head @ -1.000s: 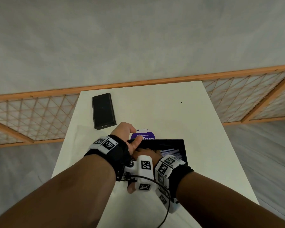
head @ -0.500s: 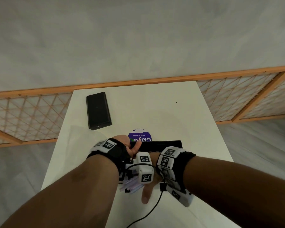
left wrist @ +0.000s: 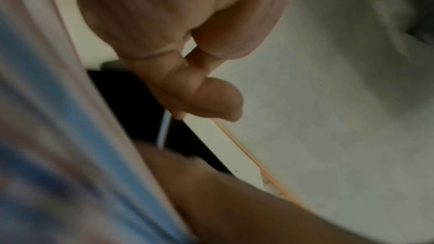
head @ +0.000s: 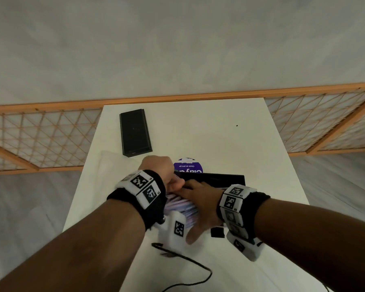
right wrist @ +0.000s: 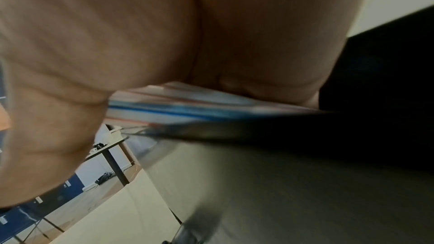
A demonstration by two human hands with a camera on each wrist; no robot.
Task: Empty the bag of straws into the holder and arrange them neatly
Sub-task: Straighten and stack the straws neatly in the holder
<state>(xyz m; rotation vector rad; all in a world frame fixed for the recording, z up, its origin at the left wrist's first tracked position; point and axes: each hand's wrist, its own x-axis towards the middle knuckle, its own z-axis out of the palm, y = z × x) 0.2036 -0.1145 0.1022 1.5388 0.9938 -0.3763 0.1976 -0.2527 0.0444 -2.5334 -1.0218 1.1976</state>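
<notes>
A bundle of pale pink and blue straws [head: 180, 207] lies slanted at the near left end of the black holder [head: 216, 178], its far ends over the holder's rim. My left hand [head: 156, 171] is curled round the bundle by that end, and the straws [left wrist: 54, 136] run blurred past its wrist. My right hand [head: 195, 199] lies flat on top of the bundle, fingers straight and pointing left, thumb spread toward me. In the right wrist view the palm presses on the straws [right wrist: 187, 107], which lead into the dark holder [right wrist: 380, 99]. The fingertips of both hands are hidden.
A round purple-labelled lid [head: 188, 165] sits just behind the holder. A black rectangular box [head: 134, 133] lies at the far left of the white table [head: 230, 144]. A black cable [head: 188, 261] trails across the near edge. A wooden lattice screen [head: 40, 140] stands behind the table.
My right hand has turned over and moved up onto the bundle. The straws have swung from below my wrists toward the holder. My left hand has stayed at the holder's left end.
</notes>
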